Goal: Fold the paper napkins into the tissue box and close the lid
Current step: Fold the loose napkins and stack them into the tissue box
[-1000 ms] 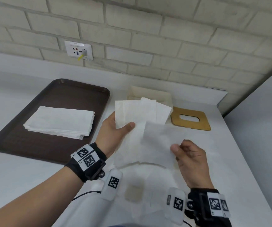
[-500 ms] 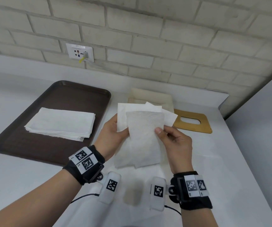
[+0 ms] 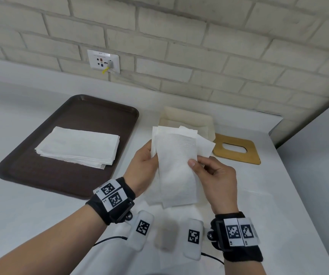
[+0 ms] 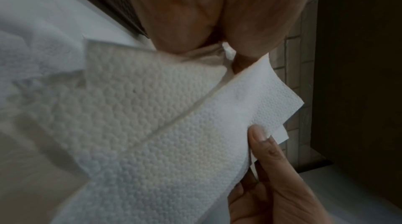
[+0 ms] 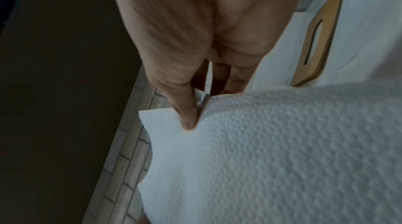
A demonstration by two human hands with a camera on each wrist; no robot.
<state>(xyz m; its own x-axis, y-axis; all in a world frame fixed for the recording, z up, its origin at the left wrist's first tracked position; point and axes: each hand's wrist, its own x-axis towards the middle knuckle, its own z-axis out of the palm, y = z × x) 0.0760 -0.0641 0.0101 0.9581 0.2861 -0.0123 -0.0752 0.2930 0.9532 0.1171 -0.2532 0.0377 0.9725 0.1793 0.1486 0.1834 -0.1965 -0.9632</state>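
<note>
White embossed paper napkin (image 3: pixel 176 167) upright, long axis running toward-away; left hand (image 3: pixel 142 167) and right hand (image 3: pixel 215 175) pinch opposite edges.

The white tabletop (image 3: pixel 40 225) carries a dark brown plastic tray (image 3: pixel 76 116), an open cream tissue box (image 3: pixel 187 118) and a flat wooden slotted lid (image 3: pixel 239 155).

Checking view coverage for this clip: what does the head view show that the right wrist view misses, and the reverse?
Only the head view shows the brown tray with its napkin stack, the open tissue box, the wall socket and the left hand. Only the right wrist view shows the right thumb tip pressed into the sheet's embossed surface close up. Both show the right hand pinching the held napkins and the wooden lid lying on the counter.
</note>
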